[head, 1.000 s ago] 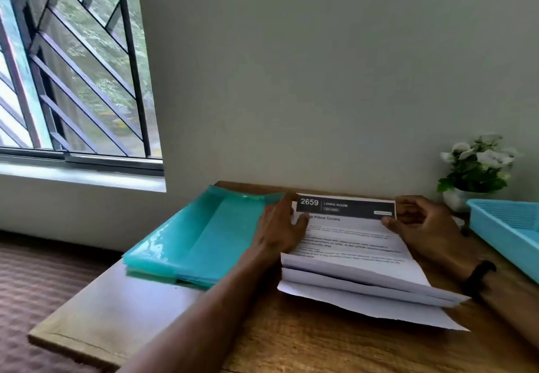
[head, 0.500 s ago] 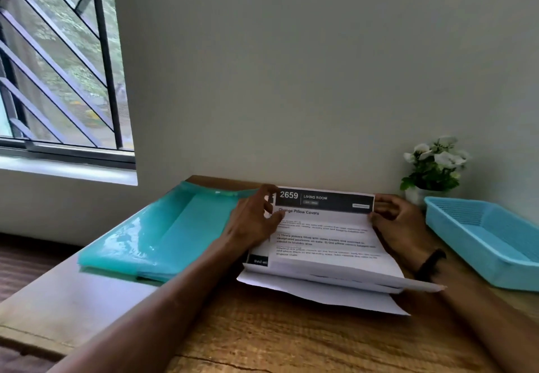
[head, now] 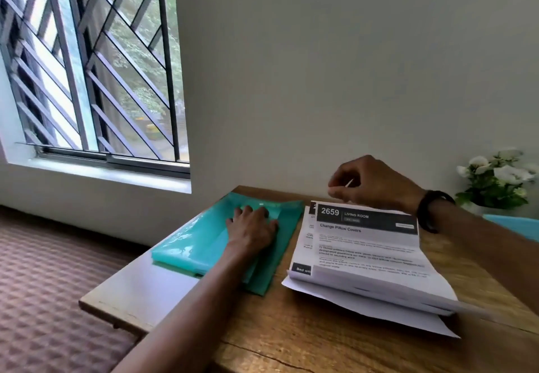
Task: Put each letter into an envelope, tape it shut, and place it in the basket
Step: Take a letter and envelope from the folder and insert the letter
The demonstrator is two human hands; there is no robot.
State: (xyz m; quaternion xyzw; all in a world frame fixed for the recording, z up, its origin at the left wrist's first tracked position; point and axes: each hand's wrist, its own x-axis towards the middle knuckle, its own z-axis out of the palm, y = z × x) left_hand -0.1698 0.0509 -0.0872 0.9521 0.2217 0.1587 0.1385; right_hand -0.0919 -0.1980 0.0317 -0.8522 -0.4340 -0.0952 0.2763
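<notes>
Left hand (head: pixel 253 228) rests flat, fingers straight, on the teal envelopes (head: pixel 204 241) at nine o'clock of the letters (head: pixel 364 256); right hand (head: pixel 370 180), at twelve o'clock above them, pinches something thin and pale; basket (head: pixel 516 224) at three o'clock on the desk (head: pixel 291 343)

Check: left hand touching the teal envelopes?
Touching. The head view shows the left hand lying palm-down, fingers spread, flat on the top of the teal envelopes, no gap visible.

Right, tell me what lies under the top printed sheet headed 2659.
Under the folded white printed sheet more white paper sheets lie stacked on the wooden table. One shows a black "Bed" label at its left edge. Their count and remaining text are covered.
</notes>
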